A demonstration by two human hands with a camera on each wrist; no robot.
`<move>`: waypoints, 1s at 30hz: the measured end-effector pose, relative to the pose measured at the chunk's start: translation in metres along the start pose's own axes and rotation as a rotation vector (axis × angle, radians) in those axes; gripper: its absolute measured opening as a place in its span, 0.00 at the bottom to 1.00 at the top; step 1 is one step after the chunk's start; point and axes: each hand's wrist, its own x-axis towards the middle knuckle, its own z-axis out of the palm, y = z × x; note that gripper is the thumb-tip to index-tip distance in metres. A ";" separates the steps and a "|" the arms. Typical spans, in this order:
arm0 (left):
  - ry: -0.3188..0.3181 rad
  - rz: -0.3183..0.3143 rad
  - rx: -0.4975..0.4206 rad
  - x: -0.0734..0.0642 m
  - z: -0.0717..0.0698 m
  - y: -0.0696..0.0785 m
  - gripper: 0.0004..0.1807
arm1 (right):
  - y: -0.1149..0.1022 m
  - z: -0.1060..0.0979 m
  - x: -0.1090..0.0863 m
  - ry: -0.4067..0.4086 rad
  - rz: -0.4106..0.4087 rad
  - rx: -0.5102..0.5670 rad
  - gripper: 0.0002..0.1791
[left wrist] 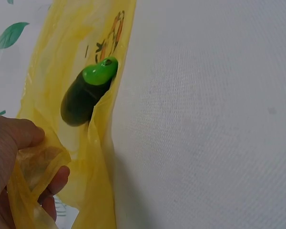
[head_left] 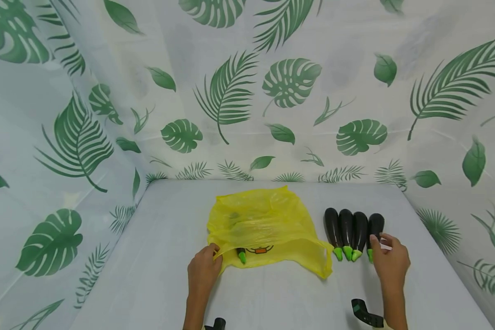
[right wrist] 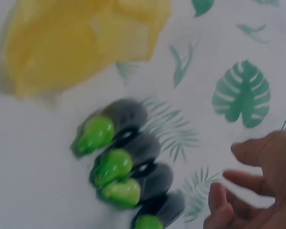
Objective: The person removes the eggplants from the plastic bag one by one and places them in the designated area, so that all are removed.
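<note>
A yellow plastic bag [head_left: 268, 217] lies flat on the table, its mouth toward me. My left hand [head_left: 203, 270] pinches the left corner of that mouth and lifts it a little. Inside the bag is an eggplant [left wrist: 81, 100], its green stem end showing at the opening and the rest partly covered by film. To the right of the bag, several dark eggplants [head_left: 346, 229] lie side by side, green ends toward me. My right hand [head_left: 392, 259] is beside the rightmost eggplant [head_left: 376, 223], thumb and fingers spread with nothing between them in the right wrist view.
The white tabletop [head_left: 148, 275] reaches back to a leaf-printed cloth wall [head_left: 239, 151], with another such cloth [head_left: 45, 183] along the left. Black wrist-camera mounts [head_left: 367, 313] sit below both hands.
</note>
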 end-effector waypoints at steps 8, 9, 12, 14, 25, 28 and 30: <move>0.002 0.009 -0.015 0.001 -0.001 0.003 0.06 | -0.047 0.007 -0.028 -0.295 -0.456 0.118 0.11; 0.002 0.009 -0.014 0.001 -0.001 0.004 0.06 | -0.052 0.010 -0.032 -0.361 -0.502 0.145 0.10; 0.001 0.013 -0.010 0.001 -0.002 0.005 0.06 | -0.066 0.021 -0.048 -0.561 -0.551 0.249 0.08; 0.002 0.016 -0.008 0.001 -0.002 0.006 0.06 | -0.071 0.031 -0.059 -0.665 -0.547 0.299 0.07; 0.003 0.011 -0.004 -0.002 0.001 0.007 0.06 | -0.074 0.088 -0.102 -1.034 -0.556 0.324 0.18; 0.012 0.016 -0.001 -0.001 0.001 0.007 0.06 | -0.076 0.099 -0.107 -1.102 -0.538 0.291 0.22; 0.011 0.018 0.004 0.000 0.001 0.007 0.06 | -0.077 0.107 -0.110 -1.132 -0.515 0.290 0.24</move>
